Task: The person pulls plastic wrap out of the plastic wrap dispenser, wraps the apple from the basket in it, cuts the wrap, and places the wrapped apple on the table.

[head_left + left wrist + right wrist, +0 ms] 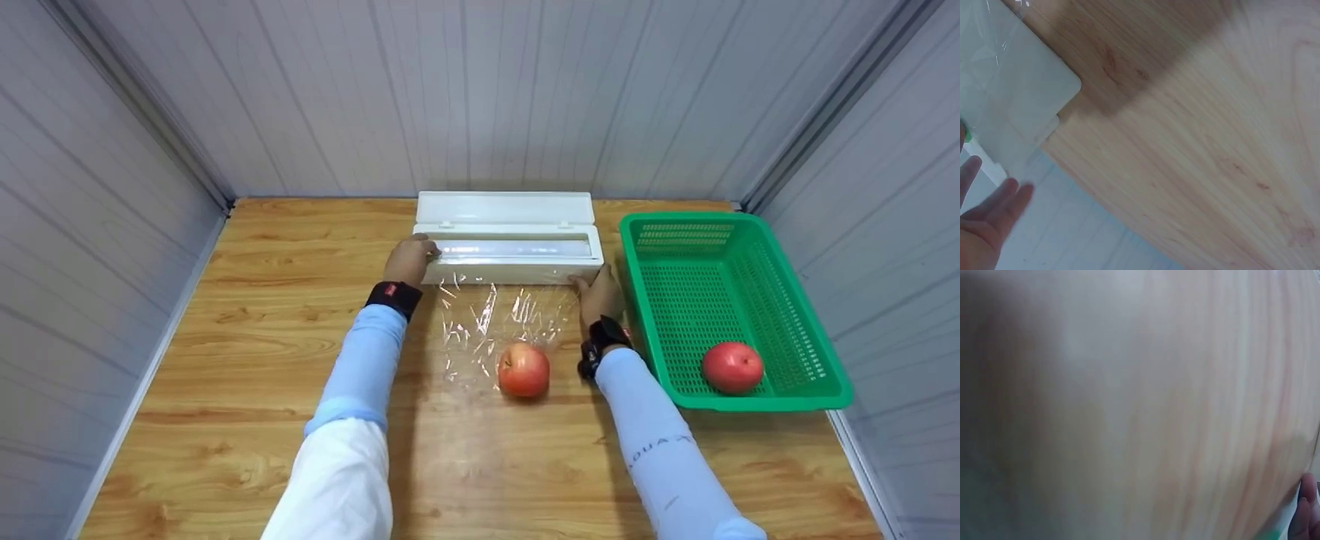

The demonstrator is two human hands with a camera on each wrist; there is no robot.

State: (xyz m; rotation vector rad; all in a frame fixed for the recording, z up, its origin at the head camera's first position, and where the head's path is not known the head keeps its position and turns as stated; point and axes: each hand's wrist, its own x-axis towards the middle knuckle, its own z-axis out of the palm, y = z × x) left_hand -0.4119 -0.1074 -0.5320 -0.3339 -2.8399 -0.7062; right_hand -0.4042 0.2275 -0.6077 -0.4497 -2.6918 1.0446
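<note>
In the head view a white cling film dispenser box [517, 271] lies with its lid [505, 208] tipped back, a pale roll [517, 248] inside. Clear cling film [480, 322] stretches from its front over the table toward an apple [524, 370], whose left side meets the film. My left hand [409, 260] is at the box's left end, fingertips at the slot's edge; its fingers [1008, 205] look loosely extended in the left wrist view. At the right front corner, my right hand [602, 295] holds the box, thumb at the front, fingers at the side.
A green plastic basket [651, 330] stands to the right, close to my right wrist, with a red round fruit [733, 367] in its near part. Ribbed pale wall panels [495, 97] enclose the wooden table [300, 300] at the back and sides.
</note>
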